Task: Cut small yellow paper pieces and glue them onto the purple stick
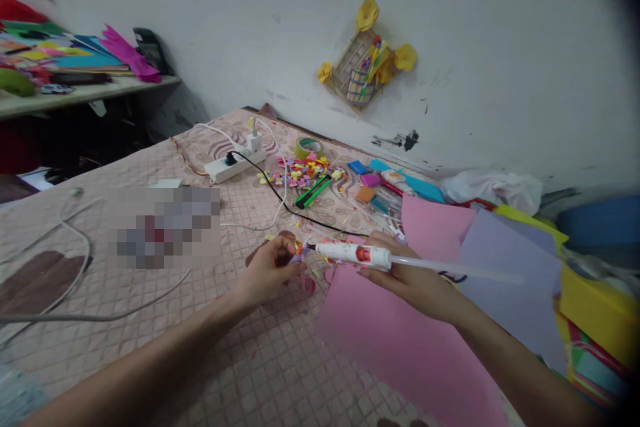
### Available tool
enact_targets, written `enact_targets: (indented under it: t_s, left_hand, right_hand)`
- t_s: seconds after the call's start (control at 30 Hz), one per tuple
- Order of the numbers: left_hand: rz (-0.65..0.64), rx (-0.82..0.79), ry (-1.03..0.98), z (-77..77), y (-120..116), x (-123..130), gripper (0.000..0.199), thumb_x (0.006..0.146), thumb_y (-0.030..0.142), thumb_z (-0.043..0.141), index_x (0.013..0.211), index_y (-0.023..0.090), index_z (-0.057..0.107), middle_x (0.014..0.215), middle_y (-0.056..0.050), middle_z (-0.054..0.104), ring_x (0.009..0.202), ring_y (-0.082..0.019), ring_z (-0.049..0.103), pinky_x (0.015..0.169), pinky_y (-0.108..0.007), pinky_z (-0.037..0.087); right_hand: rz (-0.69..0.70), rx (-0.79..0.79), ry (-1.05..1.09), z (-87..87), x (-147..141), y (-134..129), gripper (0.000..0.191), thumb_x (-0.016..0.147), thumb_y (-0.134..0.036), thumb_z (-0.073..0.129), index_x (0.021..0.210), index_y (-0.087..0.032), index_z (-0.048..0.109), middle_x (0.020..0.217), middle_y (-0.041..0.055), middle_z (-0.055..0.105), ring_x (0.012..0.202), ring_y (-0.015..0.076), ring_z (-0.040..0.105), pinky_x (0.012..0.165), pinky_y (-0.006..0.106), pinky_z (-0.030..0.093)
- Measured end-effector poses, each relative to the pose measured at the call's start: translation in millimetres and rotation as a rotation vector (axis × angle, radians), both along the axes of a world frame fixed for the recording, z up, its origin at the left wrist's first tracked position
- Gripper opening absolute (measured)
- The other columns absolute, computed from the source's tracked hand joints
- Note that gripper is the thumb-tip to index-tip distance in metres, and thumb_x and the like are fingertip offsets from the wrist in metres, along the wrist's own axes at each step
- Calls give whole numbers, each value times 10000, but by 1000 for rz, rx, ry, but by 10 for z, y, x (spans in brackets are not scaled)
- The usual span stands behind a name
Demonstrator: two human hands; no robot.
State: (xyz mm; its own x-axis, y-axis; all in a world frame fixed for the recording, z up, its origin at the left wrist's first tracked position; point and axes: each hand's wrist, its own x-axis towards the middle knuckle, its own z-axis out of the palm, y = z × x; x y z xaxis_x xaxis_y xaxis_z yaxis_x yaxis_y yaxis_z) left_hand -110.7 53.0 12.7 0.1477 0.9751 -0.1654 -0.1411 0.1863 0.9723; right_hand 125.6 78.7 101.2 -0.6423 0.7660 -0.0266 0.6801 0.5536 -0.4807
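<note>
My right hand (400,277) is wrapped round a white hot glue gun (345,253); a long clear glue stick (450,268) sticks out of its back end. The nozzle points left and meets a small purple and orange craft piece (299,253), pinched between the fingers of my left hand (273,265). Whether the tip touches the piece or is just beside it, I cannot tell. Below the glue gun lies a large pink sheet (390,347). Small scraps are scattered under both hands.
Behind the hands are a green utility knife (313,192), a pile of small foam flowers (300,172), a tape roll (309,147) and a white power strip (235,165). A black cord (280,197) crosses the table. Coloured sheets (510,273) lie at the right.
</note>
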Motion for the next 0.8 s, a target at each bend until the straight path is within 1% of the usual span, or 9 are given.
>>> enact_targets:
  t_s: [0.13,0.33,0.57,0.73,0.8]
  left_hand:
    - [-4,7,0,-6,2,-1,302,642,226,689,748,172,411,630,62,496,474,-33,420,432,-166,322]
    - [-1,11,-7,-13,-5,-2,319,632,242,705,737,171,412,634,64,490,476,-31,424,440,-166,327]
    - [7,7,-9,7,-18,3,320,636,249,705,747,173,414,629,63,488,485,-36,425,435,-163,327]
    - [-2,4,-17,-12,-11,-2,329,633,257,712,722,172,406,618,64,490,470,-38,431,425,-168,344]
    - [-4,-2,-20,-13,-11,-2,329,634,268,713,724,171,412,625,59,495,473,-42,440,419,-171,354]
  right_hand:
    - [3,-9,16,-5,4,-4,164,883,-350,472,819,-201,491,841,21,543,778,163,523,711,293,404]
    - [-32,0,7,15,4,-18,186,880,-353,474,784,-194,483,822,26,540,742,161,516,679,288,399]
    - [-3,9,23,-13,-3,3,176,877,-359,479,812,-197,497,829,30,549,761,168,517,694,295,405]
    - [-30,-8,50,-7,24,-5,191,878,-376,466,827,-198,517,838,35,570,764,176,539,696,301,425]
    - [-55,-7,84,-36,44,23,198,875,-382,463,831,-202,532,846,35,587,777,185,550,710,309,434]
